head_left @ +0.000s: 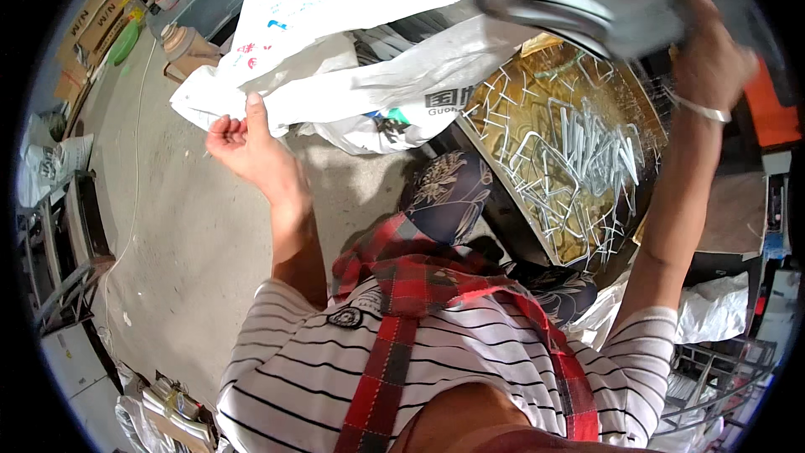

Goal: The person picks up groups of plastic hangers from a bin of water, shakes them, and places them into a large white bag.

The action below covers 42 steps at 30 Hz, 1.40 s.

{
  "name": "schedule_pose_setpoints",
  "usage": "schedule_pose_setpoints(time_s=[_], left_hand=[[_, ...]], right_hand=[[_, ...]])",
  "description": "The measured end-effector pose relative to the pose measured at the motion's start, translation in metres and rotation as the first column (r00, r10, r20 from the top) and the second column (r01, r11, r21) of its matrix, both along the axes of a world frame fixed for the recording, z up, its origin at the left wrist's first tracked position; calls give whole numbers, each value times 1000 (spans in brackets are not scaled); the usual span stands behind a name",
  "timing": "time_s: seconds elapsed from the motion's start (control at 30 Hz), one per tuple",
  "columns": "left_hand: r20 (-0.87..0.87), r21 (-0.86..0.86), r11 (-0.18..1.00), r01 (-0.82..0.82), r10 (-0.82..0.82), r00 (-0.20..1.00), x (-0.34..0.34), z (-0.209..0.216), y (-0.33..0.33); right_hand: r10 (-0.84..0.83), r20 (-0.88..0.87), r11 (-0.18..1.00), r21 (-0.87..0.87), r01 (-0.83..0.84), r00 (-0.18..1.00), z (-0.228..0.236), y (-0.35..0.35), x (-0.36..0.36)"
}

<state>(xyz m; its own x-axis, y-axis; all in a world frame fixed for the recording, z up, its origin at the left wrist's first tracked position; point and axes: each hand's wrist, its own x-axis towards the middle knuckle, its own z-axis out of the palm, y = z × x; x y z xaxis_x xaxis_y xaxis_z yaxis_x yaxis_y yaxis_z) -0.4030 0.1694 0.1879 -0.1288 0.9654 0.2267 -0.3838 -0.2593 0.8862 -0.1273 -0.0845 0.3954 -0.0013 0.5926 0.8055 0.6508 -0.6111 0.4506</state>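
My left hand (247, 147) is held out to the left over the concrete floor, palm up, fingers curled loosely with nothing in them, close to the edge of a white sack (352, 75). My right hand (713, 54) is raised at the upper right, with a bracelet on the wrist, and grips a grey blurred metal thing (570, 0) above a shallow brass-coloured tray (490, 96). Several bent silver metal rods (579, 155) lie in the tray.
White printed sacks are piled at the top centre. Cardboard boxes (96, 17) stand at the far upper left. A metal rack (63, 285) is at the left edge, a wire frame (713, 373) at the lower right, and an orange surface (767, 109) at the right.
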Motion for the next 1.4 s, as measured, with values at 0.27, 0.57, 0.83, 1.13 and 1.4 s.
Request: schedule_pose_setpoints(time_s=[0.27, 0.57, 0.83, 1.13, 1.4], left_hand=[[335, -500, 662, 559, -447, 829, -1, -134, 85], [120, -222, 707, 672, -664, 738, -23, 41, 91], [306, 36, 376, 926, -886, 347, 6, 91, 109], [245, 258, 288, 922, -943, 226, 49, 105, 145], [-20, 102, 694, 713, -715, 699, 57, 113, 128]], right_hand=[[661, -691, 701, 428, -571, 293, -97, 226, -107], [569, 22, 761, -394, -515, 822, -87, 241, -19], [-201, -507, 593, -744, -308, 838, -147, 265, -34], [-490, -848, 828, -526, -196, 203, -359, 326, 1], [-422, -864, 816, -494, -300, 275, -366, 315, -24]])
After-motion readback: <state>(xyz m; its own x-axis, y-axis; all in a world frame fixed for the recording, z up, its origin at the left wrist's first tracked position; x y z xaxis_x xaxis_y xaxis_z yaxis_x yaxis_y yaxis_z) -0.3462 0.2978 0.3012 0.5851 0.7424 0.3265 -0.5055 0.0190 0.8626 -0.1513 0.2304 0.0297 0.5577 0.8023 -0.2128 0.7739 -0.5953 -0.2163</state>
